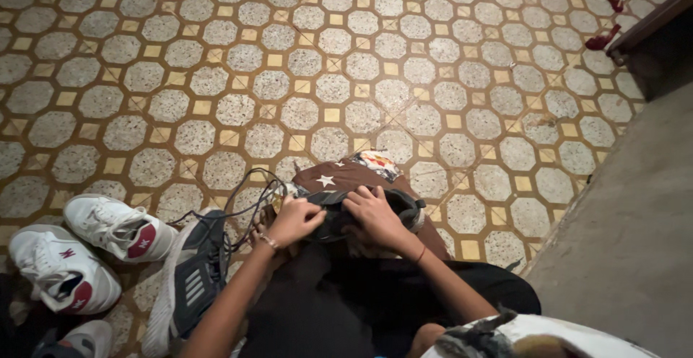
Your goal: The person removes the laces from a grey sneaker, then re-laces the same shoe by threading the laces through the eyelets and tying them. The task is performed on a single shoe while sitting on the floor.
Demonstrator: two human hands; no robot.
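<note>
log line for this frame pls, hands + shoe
left hand: grip on dark shoe | right hand: grip on same shoe, in lap | black lace loose | grey shoe, white sneakers left on floor

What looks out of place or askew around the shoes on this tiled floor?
The grey striped sneaker lies tipped on its side, black laces trailing loose. Both hands, left hand and right hand, grip a dark shoe. Red scraps litter the floor.

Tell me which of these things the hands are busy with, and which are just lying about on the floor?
In hand:
- dark shoe, held by left hand and right hand
- its loose dark lace
- brown star-print cloth under the shoe

Lying about:
- grey striped shoe beside the left arm
- two white shoes with red patches
- red scraps far right
- tiled floor
</note>
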